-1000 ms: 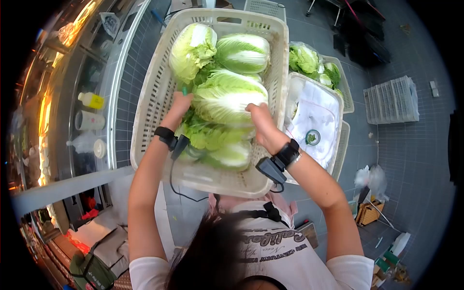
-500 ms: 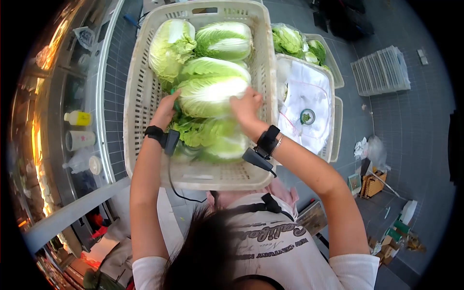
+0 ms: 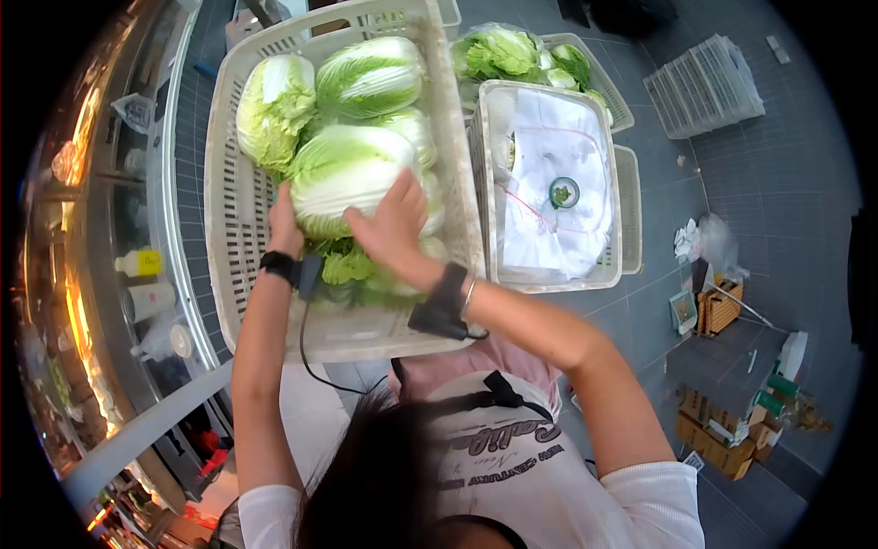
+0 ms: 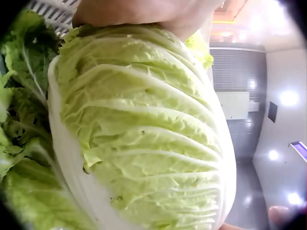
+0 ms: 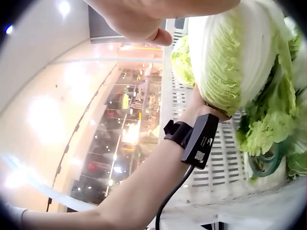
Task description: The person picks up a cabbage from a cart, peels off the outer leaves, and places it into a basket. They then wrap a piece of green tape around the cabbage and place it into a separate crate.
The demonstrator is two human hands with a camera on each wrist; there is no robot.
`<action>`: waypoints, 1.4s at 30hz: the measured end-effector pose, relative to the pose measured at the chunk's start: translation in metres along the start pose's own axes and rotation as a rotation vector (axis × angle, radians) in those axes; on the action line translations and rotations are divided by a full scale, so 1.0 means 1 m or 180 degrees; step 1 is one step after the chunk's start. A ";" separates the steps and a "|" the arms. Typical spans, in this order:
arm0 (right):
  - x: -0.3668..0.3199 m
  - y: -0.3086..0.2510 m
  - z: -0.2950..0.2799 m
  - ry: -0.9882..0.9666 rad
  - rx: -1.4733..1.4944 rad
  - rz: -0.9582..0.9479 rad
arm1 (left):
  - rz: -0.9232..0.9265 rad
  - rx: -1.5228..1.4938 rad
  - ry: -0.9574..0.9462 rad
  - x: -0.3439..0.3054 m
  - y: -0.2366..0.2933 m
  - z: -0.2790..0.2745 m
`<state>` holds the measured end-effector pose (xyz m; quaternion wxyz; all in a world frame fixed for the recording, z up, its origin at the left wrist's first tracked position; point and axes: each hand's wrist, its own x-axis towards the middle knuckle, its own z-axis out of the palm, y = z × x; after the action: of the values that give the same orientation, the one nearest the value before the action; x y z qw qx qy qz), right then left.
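A pale green and white napa cabbage (image 3: 352,169) lies between my two hands over the white slatted crate (image 3: 462,220). My left hand (image 3: 284,224) grips its left end; in the left wrist view that hand (image 4: 148,12) curves over the leaves. At its right end, my right hand (image 3: 393,224) has its fingers against the cabbage and its thumb spread away. The right wrist view shows the thumb (image 5: 164,37) apart from the leaves. Other napa cabbages (image 3: 370,76) lie in the crate, with loose green leaves (image 3: 346,263) and a green ring (image 5: 268,163) like a tape roll.
Right of the crate stands a smaller white crate (image 3: 487,183) lined with white sheeting (image 3: 540,233), with a tape roll (image 3: 564,192) on it. More cabbages (image 3: 498,55) lie behind it. A glass-fronted counter (image 3: 165,174) runs along the left. Cardboard boxes (image 3: 718,430) stand at the lower right.
The cabbage has shifted left within the crate, uncovering another cabbage beside it. My right hand has moved left and its thumb has spread; the left hand stays at the cabbage's left end.
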<state>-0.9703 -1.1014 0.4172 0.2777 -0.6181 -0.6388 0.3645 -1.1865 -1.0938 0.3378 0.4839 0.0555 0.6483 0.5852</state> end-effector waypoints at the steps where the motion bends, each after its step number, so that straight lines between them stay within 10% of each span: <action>1: -0.009 -0.002 -0.004 0.0006 0.0111 -0.0096 | 0.0078 0.0023 0.0036 -0.007 0.004 -0.002; 13: -0.072 -0.039 -0.165 0.0140 0.1933 -0.1260 | 0.2423 0.0230 0.0699 -0.227 0.154 0.089; 17: -0.064 0.017 -0.244 0.0345 0.2544 -0.1693 | 0.3631 0.1349 0.1042 -0.323 0.109 0.190; 22: -0.039 0.134 -0.347 0.0461 0.2774 -0.1490 | 0.3802 0.2042 0.1314 -0.368 0.010 0.311; 25: -0.029 0.208 -0.399 0.0508 0.3009 -0.0904 | 0.2495 0.1644 0.1204 -0.380 -0.053 0.382; 33: -0.016 0.416 -0.357 0.1065 0.2178 0.0975 | 0.2052 0.1664 0.0821 -0.241 -0.301 0.425; 42: -0.028 0.540 -0.309 0.0479 0.0700 0.0960 | 0.0919 0.1601 0.0433 -0.176 -0.428 0.383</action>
<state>-0.4015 -1.1076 0.1623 0.3326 -0.6982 -0.4728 0.4223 -0.6170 -1.0686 0.1473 0.3221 0.2259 0.7894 0.4713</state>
